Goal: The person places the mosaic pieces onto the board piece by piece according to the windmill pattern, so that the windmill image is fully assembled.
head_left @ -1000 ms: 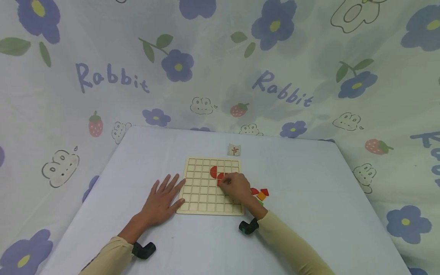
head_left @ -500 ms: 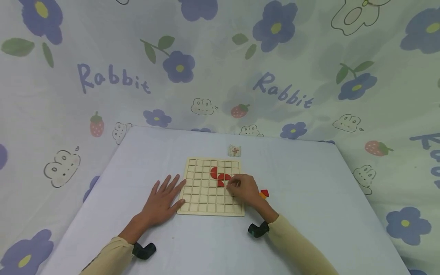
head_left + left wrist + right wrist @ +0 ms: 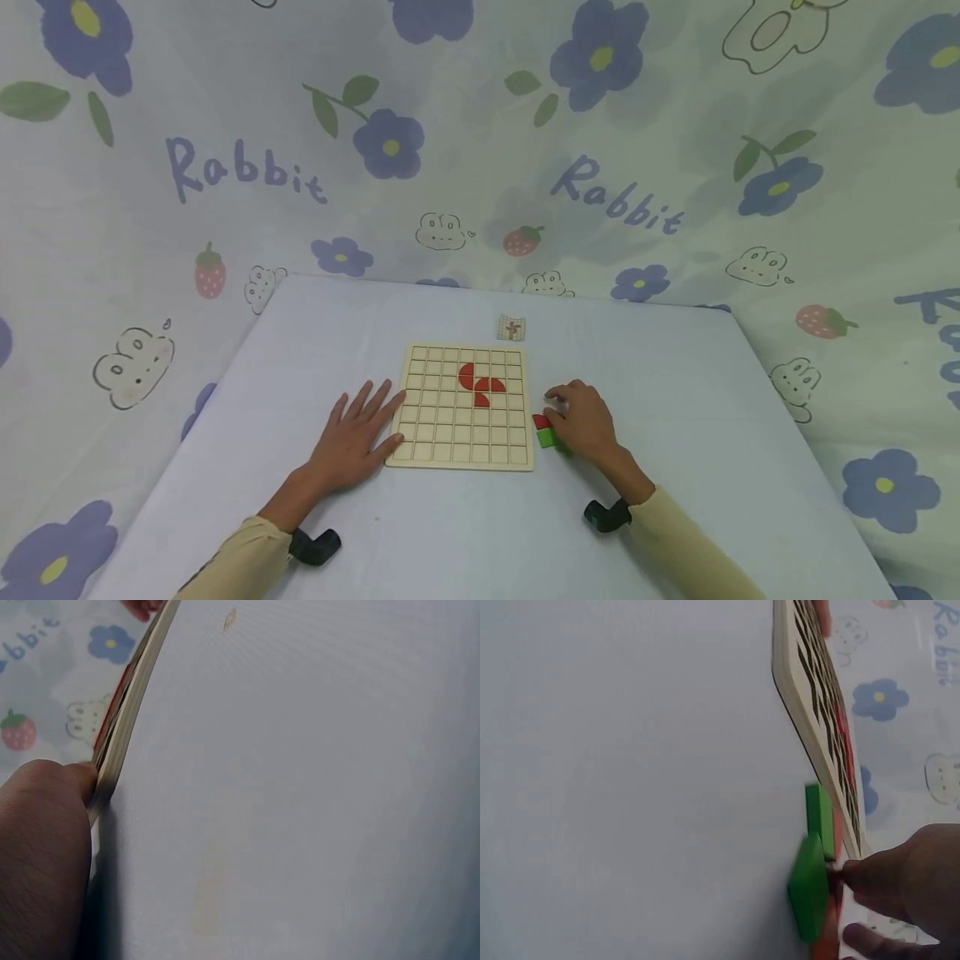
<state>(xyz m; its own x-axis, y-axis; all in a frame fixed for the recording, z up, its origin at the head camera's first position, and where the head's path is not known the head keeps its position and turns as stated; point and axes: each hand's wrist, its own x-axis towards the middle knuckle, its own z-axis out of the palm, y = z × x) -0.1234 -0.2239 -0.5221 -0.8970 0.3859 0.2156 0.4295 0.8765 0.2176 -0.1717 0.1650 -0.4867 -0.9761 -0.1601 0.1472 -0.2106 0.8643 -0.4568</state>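
The wooden grid board [image 3: 442,433] lies on the table with several red curved pieces [image 3: 467,377] in its upper middle. My left hand [image 3: 348,437] lies flat with fingers spread, its fingertips and thumb at the board's left edge. In the left wrist view the thumb [image 3: 84,780] is against the board's side. Right of the board, my right hand [image 3: 585,421] is over the loose pieces, thumb and forefinger apart. Its thumb [image 3: 870,874] is right at a dark red piece in the right wrist view. Green blocks [image 3: 808,889] and an orange piece [image 3: 826,934] are beside it, partly hidden by the hand.
A small pattern card [image 3: 512,327] with a red pinwheel-like figure lies behind the board. The white table [image 3: 450,542] reaches back to a printed cloth [image 3: 480,183]. Each wrist wears a black camera [image 3: 607,515].
My right hand has left the red pieces on the board and moved right to the loose pieces. Red pieces it covered on the board now show. The left hand stays put.
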